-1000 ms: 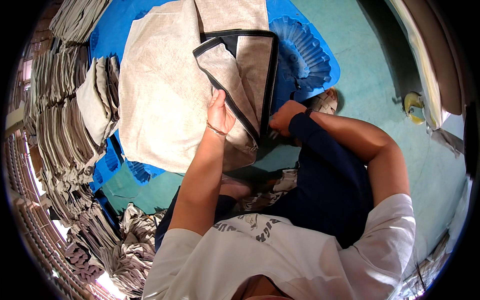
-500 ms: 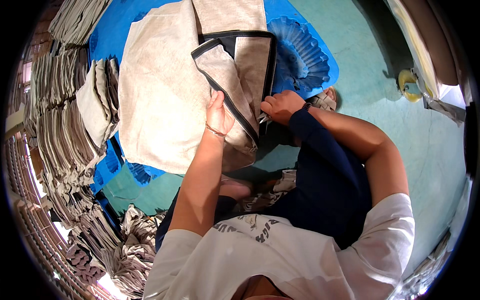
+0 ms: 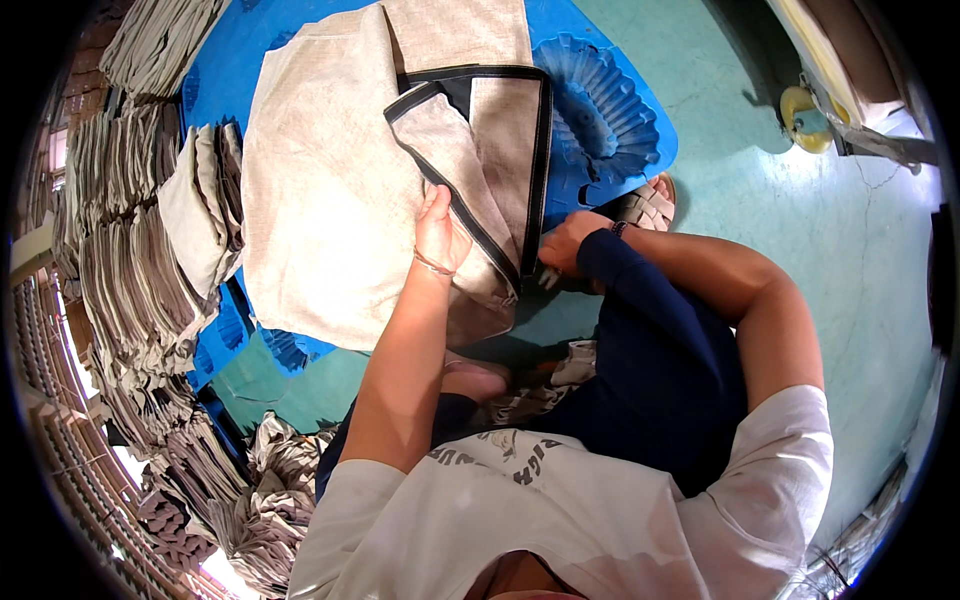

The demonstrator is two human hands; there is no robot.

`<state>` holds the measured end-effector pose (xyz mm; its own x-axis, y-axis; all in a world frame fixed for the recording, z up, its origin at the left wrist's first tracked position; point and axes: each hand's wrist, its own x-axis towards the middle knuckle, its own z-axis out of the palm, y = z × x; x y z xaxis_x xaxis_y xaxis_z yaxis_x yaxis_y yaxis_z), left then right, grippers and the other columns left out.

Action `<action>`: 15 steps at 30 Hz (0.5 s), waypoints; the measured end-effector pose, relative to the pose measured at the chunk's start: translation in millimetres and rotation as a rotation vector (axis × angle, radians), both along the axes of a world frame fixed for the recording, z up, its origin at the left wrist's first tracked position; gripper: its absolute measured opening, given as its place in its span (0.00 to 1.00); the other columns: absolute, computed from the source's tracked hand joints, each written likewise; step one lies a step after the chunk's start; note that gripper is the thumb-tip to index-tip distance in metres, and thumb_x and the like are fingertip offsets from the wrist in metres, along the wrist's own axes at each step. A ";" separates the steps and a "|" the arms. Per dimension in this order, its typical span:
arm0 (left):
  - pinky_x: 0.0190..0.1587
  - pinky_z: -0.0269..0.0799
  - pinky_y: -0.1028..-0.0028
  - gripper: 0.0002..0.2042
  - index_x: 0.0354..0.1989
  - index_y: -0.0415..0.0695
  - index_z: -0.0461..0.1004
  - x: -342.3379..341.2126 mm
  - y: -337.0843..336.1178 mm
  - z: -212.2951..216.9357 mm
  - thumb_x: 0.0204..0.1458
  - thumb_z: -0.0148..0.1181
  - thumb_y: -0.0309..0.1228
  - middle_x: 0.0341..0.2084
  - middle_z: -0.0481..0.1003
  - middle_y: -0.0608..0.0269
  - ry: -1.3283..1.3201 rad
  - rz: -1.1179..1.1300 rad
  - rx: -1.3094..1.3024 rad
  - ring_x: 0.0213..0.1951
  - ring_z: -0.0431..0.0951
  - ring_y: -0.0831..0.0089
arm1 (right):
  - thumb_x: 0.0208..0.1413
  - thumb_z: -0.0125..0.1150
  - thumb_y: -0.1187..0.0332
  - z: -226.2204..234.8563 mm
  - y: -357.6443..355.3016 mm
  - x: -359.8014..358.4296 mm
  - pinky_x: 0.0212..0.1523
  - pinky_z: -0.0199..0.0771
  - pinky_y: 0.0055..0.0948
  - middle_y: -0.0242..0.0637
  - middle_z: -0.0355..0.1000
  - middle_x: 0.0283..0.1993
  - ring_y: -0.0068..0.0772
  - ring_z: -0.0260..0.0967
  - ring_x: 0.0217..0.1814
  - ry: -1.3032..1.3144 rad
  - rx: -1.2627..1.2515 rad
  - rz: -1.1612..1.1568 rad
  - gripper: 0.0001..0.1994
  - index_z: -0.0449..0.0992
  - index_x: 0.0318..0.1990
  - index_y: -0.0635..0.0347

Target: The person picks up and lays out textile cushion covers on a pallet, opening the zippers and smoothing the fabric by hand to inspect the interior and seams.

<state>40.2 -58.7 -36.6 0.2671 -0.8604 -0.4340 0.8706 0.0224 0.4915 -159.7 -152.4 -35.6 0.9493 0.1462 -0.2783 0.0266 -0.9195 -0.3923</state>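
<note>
The left hand (image 3: 440, 232) presses flat, fingers together, on a beige cloth bag (image 3: 470, 180) with black trim, while the right hand (image 3: 568, 243) pinches its lower edge. The bag looks soft, light and floppy, best gripped along the stiffer trim. It lies on larger beige cloth (image 3: 320, 200) over a blue sheet (image 3: 610, 120) on the green floor (image 3: 850, 240), with folded stacks (image 3: 130, 250) at left.
</note>
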 end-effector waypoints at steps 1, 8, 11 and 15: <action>0.51 0.63 0.68 0.15 0.50 0.47 0.61 1.2 1.6 -1.0 0.53 0.47 0.30 0.46 0.68 0.66 -0.014 0.007 0.008 0.48 0.68 0.70 | 0.48 0.46 0.66 -0.4 1.2 -1.3 0.32 0.70 0.32 0.30 0.71 0.32 0.33 0.70 0.37 0.062 0.015 0.068 0.06 0.70 0.30 0.53; 0.52 0.63 0.69 0.15 0.50 0.47 0.61 -4.2 -2.5 1.6 0.53 0.46 0.31 0.46 0.67 0.65 -0.041 0.025 0.046 0.48 0.67 0.70 | 0.43 0.51 0.65 -6.3 2.6 -9.2 0.27 0.70 0.33 0.30 0.69 0.27 0.35 0.70 0.31 0.115 0.055 0.090 0.05 0.68 0.28 0.51; 0.52 0.62 0.69 0.15 0.50 0.47 0.61 -2.1 -1.6 1.8 0.54 0.46 0.31 0.47 0.66 0.65 -0.050 0.023 0.074 0.49 0.67 0.70 | 0.44 0.49 0.65 -0.4 -3.9 -7.1 0.31 0.70 0.33 0.31 0.71 0.32 0.36 0.70 0.35 0.132 0.077 0.041 0.07 0.69 0.32 0.51; 0.52 0.62 0.68 0.15 0.50 0.46 0.60 -1.1 -2.0 0.3 0.54 0.45 0.31 0.47 0.66 0.65 -0.056 0.002 0.038 0.49 0.67 0.70 | 0.42 0.52 0.64 -16.9 -4.7 -11.6 0.31 0.71 0.32 0.33 0.72 0.35 0.35 0.71 0.37 0.315 -0.036 0.169 0.10 0.72 0.34 0.51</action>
